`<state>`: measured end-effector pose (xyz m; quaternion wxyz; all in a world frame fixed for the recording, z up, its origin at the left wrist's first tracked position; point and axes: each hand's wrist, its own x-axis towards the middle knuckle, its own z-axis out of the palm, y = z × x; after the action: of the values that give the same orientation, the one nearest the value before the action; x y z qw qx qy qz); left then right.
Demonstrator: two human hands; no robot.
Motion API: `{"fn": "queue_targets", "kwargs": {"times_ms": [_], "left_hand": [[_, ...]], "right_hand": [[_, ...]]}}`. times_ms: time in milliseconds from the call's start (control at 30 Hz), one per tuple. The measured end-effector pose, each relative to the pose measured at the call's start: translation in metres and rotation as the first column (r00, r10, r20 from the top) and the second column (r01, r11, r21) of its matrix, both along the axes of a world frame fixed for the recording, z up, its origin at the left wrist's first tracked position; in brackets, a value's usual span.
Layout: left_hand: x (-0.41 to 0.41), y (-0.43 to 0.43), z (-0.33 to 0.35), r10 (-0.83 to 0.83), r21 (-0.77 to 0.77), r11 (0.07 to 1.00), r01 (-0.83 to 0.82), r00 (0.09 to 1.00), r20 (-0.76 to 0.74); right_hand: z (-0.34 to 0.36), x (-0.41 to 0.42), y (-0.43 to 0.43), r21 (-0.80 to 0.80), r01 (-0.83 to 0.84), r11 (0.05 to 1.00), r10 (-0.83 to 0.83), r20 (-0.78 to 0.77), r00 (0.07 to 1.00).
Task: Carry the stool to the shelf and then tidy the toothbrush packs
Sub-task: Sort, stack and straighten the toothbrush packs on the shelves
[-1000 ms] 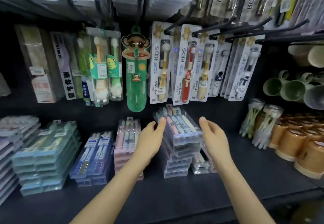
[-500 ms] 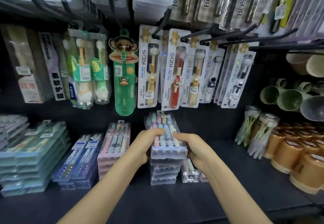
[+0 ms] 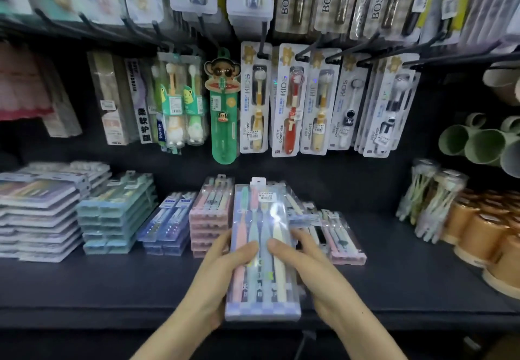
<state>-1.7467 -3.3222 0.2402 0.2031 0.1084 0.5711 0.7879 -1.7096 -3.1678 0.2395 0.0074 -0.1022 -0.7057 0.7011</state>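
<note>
The left hand (image 3: 222, 271) and right hand (image 3: 319, 271) grip one pack (image 3: 263, 250) by its long sides, above the front of the shelf (image 3: 112, 283); I think it should go down flat and square, edges in line with the pink stack (image 3: 209, 220).

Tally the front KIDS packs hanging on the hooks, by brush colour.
Yellow-brush packs: 2
Red-brush pack: 1
Black-and-white-brush packs: 2
Total: 5
</note>
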Motion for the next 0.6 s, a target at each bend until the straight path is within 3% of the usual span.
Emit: {"fn": "queue_targets", "kwargs": {"times_ms": [67, 133, 267, 400, 600], "left_hand": [[0.000, -0.006, -0.011, 0.010, -0.045, 0.999, -0.017, 0.990, -0.140], [-0.010, -0.011, -0.018, -0.074, -0.105, 0.993, 0.049, 0.965, -0.251], [-0.045, -0.007, -0.039, -0.100, -0.256, 0.967, 0.016, 0.944, -0.316], [-0.063, 0.005, -0.057, -0.089, -0.290, 0.957, -0.032, 0.914, -0.397], [-0.072, 0.007, -0.071, -0.085, -0.227, 0.974, 0.016, 0.950, -0.299]], "right_hand": [[-0.007, 0.000, -0.001, -0.071, -0.022, 0.997, 0.018, -0.053, 0.998], [-0.014, -0.008, 0.001, -0.040, -0.023, 0.999, 0.017, -0.130, 0.991], [-0.029, -0.032, 0.006, 0.078, -0.020, 0.997, 0.038, -0.245, 0.969], [-0.053, -0.053, 0.014, 0.140, -0.019, 0.990, 0.052, -0.238, 0.970], [-0.089, -0.064, 0.014, 0.191, -0.045, 0.981, 0.085, -0.203, 0.975]]}}
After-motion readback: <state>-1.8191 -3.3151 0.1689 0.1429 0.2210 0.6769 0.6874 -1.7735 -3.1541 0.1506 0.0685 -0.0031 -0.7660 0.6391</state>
